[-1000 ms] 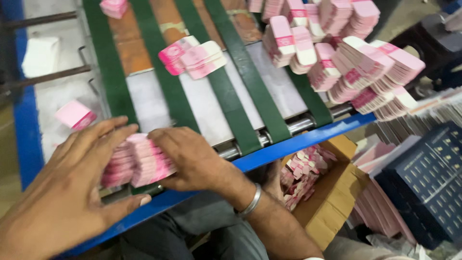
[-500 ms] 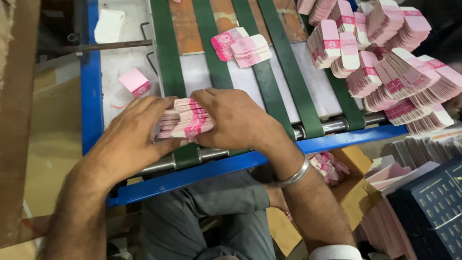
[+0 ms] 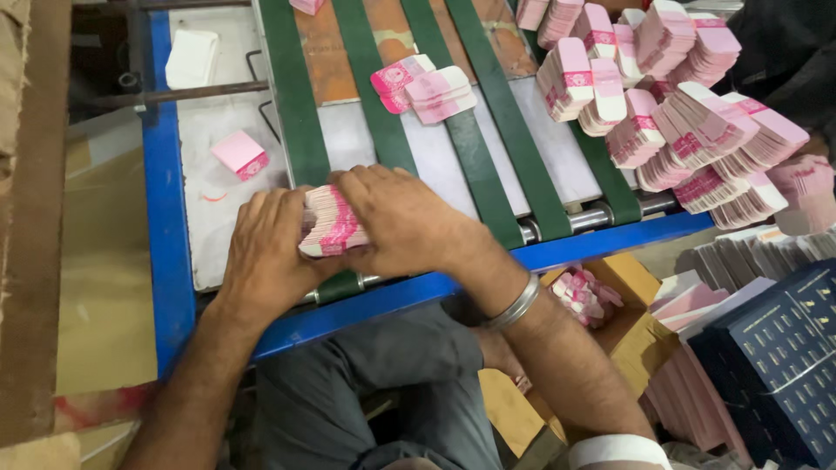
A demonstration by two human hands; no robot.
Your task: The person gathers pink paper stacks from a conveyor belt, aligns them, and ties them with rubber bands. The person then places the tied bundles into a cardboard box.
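At nine o'clock from your hands a blue frame rail [image 3: 164, 209] runs up the edge of the table, and a single pink-and-white carton blank [image 3: 240, 154] lies flat on the grey plate just inside it, at about eleven o'clock from your left hand. Your left hand [image 3: 261, 252] presses its fingers against the left side of a thick stack of pink-and-white blanks [image 3: 329, 222], and your right hand [image 3: 402, 222] clamps the same stack from the right and over the top, so both hands are clenched on it together. The stack sits at the near end of the table, on a green conveyor belt [image 3: 293, 104], touching both palms. At one o'clock from your right hand a small fan of loose blanks [image 3: 427, 87] rests across the belts. A silver bangle [image 3: 514, 305] circles your right wrist. Farther round at two o'clock, many banded bundles [image 3: 670, 96] lie heaped together. At four o'clock an open cardboard box [image 3: 627, 322] holds more pink pieces.
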